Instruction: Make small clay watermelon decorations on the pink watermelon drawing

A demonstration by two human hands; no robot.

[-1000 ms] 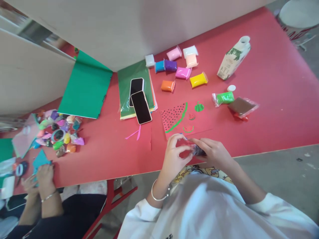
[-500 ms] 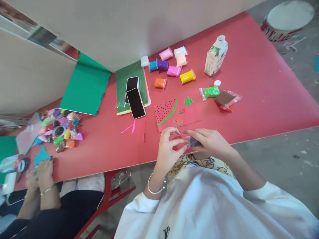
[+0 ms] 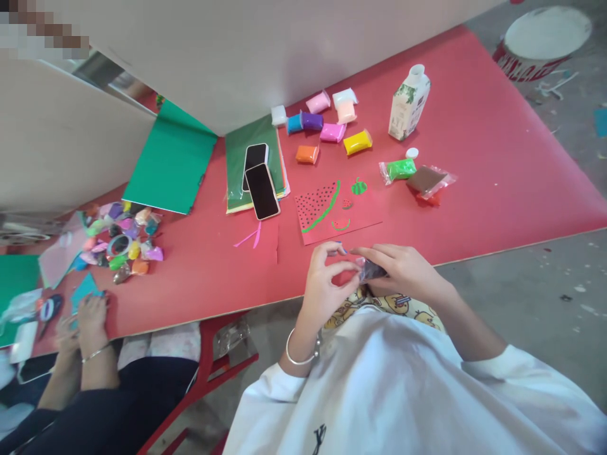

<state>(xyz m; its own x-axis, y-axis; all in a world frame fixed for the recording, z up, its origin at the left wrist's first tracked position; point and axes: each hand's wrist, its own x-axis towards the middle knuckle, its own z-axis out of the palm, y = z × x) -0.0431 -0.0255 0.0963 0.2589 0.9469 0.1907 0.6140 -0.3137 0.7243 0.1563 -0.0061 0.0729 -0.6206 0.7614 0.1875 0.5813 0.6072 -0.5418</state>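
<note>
Head view: hands (image 3: 360, 278) around dark packet (image 3: 370, 271)

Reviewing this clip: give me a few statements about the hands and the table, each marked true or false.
1. Both hands, left hand and right hand, hold a small dark packet. True.
2. Two phones lie on the green paper stack. True.
3. The carton lies on its side. False: it stands upright.
4. The watermelon card is blue. False: it is red, with green rind lines.
5. The yellow clay packet is in the left hand. False: it lies on the table.
</note>
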